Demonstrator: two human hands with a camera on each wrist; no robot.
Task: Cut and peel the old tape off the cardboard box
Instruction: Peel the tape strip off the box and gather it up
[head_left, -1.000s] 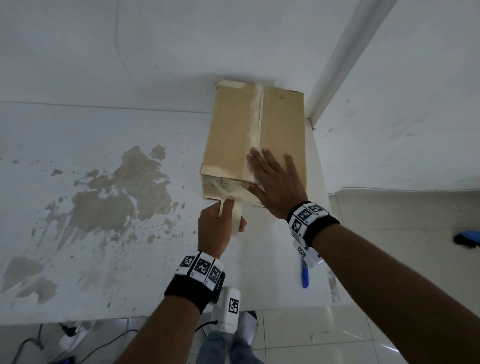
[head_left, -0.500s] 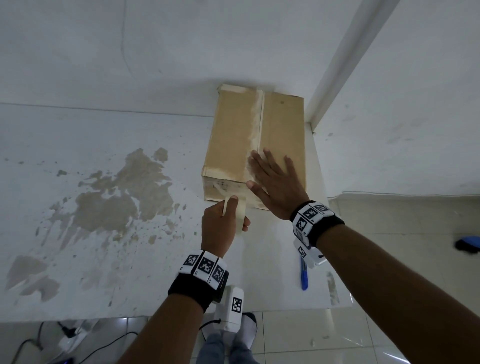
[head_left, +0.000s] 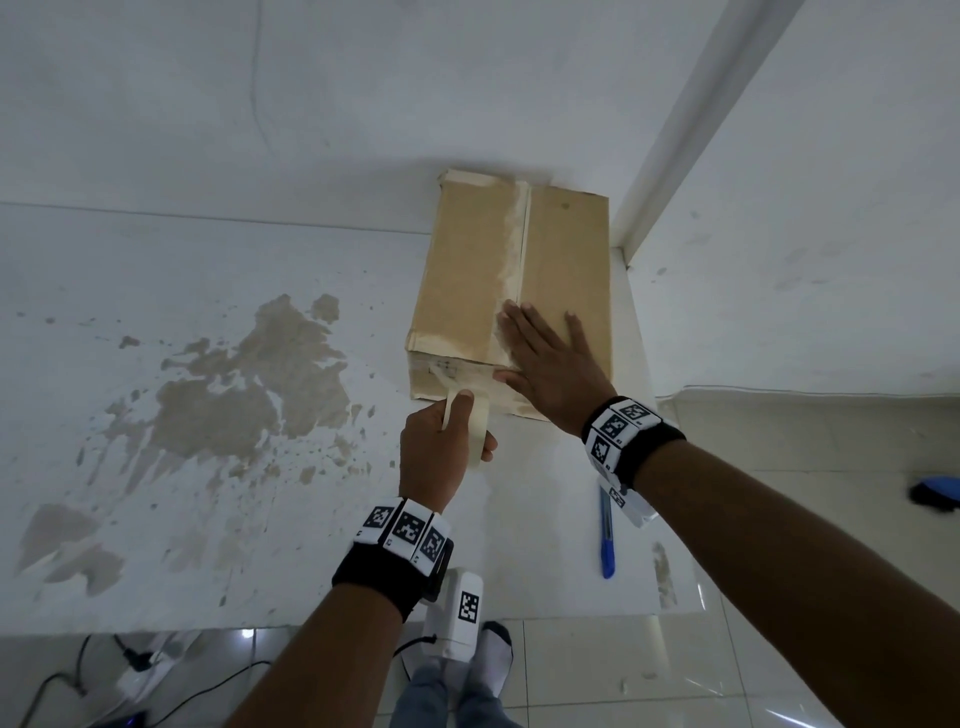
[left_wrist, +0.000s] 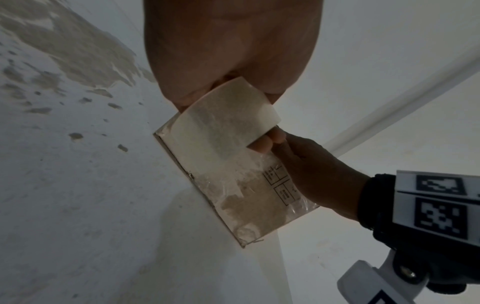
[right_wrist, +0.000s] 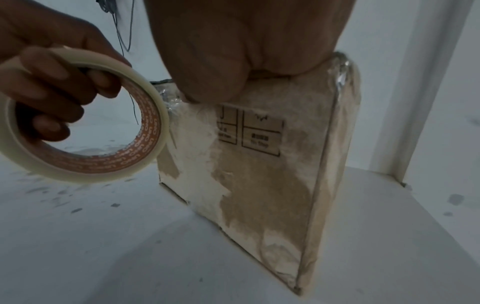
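A brown cardboard box lies at the table's back right, with old whitish tape along its top seam and torn, shiny tape remains on its near end face. My right hand lies flat and open on the box top near the front edge. Just in front of the box, my left hand grips a cream tape roll, fingers through its brown core and thumb on top. A thin strip runs from the roll up to the end face.
A blue pen lies on the white table under my right wrist. Brown patches of worn paint cover the table's left half. A white post stands right behind the box. Cables lie on the tiled floor below.
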